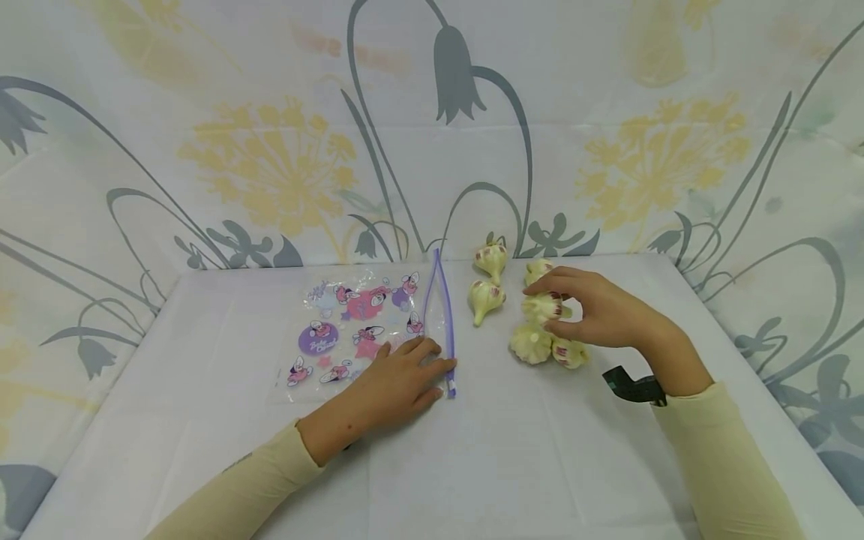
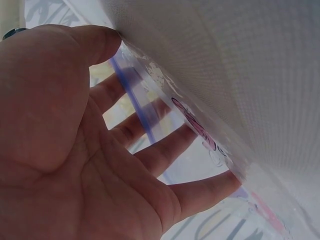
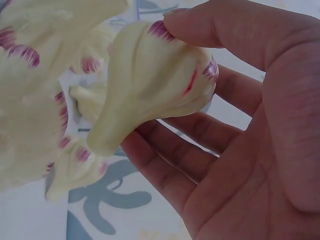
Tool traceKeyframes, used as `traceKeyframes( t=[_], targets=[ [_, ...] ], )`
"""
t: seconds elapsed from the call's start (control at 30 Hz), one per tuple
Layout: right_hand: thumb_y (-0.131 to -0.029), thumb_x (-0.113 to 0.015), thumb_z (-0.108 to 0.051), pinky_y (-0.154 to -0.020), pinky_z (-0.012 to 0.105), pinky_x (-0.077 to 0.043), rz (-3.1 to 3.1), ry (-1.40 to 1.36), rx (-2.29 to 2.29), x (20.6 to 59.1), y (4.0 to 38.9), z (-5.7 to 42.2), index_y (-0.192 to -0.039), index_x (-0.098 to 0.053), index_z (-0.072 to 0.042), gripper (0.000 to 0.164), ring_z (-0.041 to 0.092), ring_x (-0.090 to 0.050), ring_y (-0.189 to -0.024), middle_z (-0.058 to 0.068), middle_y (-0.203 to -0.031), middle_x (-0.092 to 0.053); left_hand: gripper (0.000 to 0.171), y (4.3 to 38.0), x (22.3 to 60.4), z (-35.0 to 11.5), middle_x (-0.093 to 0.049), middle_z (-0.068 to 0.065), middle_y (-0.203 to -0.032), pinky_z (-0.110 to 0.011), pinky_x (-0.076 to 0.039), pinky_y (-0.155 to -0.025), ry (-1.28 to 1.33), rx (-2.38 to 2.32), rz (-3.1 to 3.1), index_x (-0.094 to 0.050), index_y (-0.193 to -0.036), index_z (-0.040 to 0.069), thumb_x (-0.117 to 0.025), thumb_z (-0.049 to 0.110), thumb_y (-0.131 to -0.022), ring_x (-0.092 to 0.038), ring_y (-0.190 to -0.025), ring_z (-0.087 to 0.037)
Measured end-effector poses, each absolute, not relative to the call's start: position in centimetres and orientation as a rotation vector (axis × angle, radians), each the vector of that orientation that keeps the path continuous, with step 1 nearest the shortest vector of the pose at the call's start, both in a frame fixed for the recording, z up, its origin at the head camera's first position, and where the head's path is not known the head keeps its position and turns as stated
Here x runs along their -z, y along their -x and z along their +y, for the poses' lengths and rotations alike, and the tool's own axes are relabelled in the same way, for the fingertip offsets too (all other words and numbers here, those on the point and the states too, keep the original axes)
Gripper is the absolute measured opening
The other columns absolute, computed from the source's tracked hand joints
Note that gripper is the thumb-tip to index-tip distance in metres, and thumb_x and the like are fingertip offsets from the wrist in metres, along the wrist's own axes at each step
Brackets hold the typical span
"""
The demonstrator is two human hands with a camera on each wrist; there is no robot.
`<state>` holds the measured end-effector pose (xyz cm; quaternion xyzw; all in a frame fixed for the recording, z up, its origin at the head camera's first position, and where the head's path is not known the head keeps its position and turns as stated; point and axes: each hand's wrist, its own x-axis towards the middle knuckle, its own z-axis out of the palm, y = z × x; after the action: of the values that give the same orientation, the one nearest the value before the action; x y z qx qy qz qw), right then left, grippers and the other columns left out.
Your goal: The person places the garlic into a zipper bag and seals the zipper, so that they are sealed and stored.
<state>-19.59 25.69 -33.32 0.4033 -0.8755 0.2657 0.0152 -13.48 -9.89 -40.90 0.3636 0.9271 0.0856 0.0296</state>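
Observation:
A clear plastic zip bag [image 1: 317, 375] with pink and purple cartoon prints lies flat on the table. Its purple zip strip [image 1: 448, 315] runs along the right side, the two edges parted at the middle. My left hand [image 1: 401, 379] rests on the bag's lower right part with spread fingers, the fingertips by the strip. In the left wrist view, those fingers [image 2: 167, 150] reach to the printed plastic. My right hand [image 1: 601, 311] holds a garlic bulb [image 3: 155, 75] between thumb and fingers, above the other bulbs. The bulb is pale with purple streaks, its stem pointing away from the palm.
Right of the bag are more garlic bulbs: one [image 1: 491, 259] at the back, one [image 1: 486, 300] before it, and others [image 1: 531, 343] near and under the right hand. A flower-printed cloth [image 1: 418, 150] hangs behind the white table [image 1: 472, 465].

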Motion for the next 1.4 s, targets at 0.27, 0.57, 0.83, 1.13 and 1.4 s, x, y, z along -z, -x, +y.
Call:
traceKeyframes(
  t=[0.27,0.57,0.83,1.13,1.4],
  targets=[
    [-0.093,-0.079,-0.007,-0.079,0.03,-0.051,-2.706,-1.273,-0.862,33.5,20.0,24.9,-0.135,-0.069,-0.013,0.044,0.007,-0.057,-0.096,-0.006,-0.122,-0.067,0.047,13.4,40.9,-10.0,-0.054,-0.005,-0.15,-0.072,-0.043,-0.107,-1.142,-0.286,2.864,-0.058,-0.152,0.026,-0.064,0.036,-0.107,-0.048,-0.145,-0.027],
    [-0.094,-0.08,-0.011,-0.086,0.033,-0.053,-2.749,-1.264,-0.896,33.7,20.4,23.7,-0.136,-0.069,-0.009,0.044,0.009,-0.059,-0.102,-0.006,-0.119,-0.067,0.047,13.5,40.8,-9.9,-0.053,-0.005,-0.151,-0.073,-0.042,-0.108,-1.13,-0.288,2.849,-0.058,-0.152,0.026,-0.064,0.036,-0.107,-0.047,-0.146,-0.028],
    [-0.093,-0.081,-0.012,-0.081,0.04,-0.055,-2.714,-1.284,-0.908,33.7,21.1,22.2,-0.136,-0.069,-0.011,0.045,0.01,-0.059,-0.102,-0.006,-0.122,-0.068,0.047,13.6,40.9,-10.0,-0.053,-0.005,-0.151,-0.073,-0.044,-0.107,-1.145,-0.267,2.86,-0.058,-0.152,0.027,-0.063,0.038,-0.107,-0.047,-0.145,-0.029],
    [-0.092,-0.081,-0.01,-0.079,0.042,-0.057,-2.688,-1.325,-0.963,33.6,21.6,20.4,-0.136,-0.07,-0.008,0.045,0.012,-0.062,-0.094,-0.001,-0.122,-0.069,0.047,13.6,41.0,-10.0,-0.053,-0.005,-0.15,-0.072,-0.044,-0.107,-1.146,-0.278,2.863,-0.059,-0.152,0.027,-0.064,0.038,-0.107,-0.047,-0.144,-0.029],
    [-0.091,-0.082,-0.013,-0.084,0.038,-0.058,-2.716,-1.287,-0.948,33.7,21.6,19.3,-0.134,-0.071,-0.012,0.045,0.012,-0.064,-0.098,-0.001,-0.128,-0.069,0.046,13.6,41.0,-10.0,-0.054,-0.005,-0.15,-0.07,-0.044,-0.108,-1.14,-0.266,2.865,-0.059,-0.151,0.028,-0.064,0.038,-0.106,-0.048,-0.144,-0.028]
  ],
)
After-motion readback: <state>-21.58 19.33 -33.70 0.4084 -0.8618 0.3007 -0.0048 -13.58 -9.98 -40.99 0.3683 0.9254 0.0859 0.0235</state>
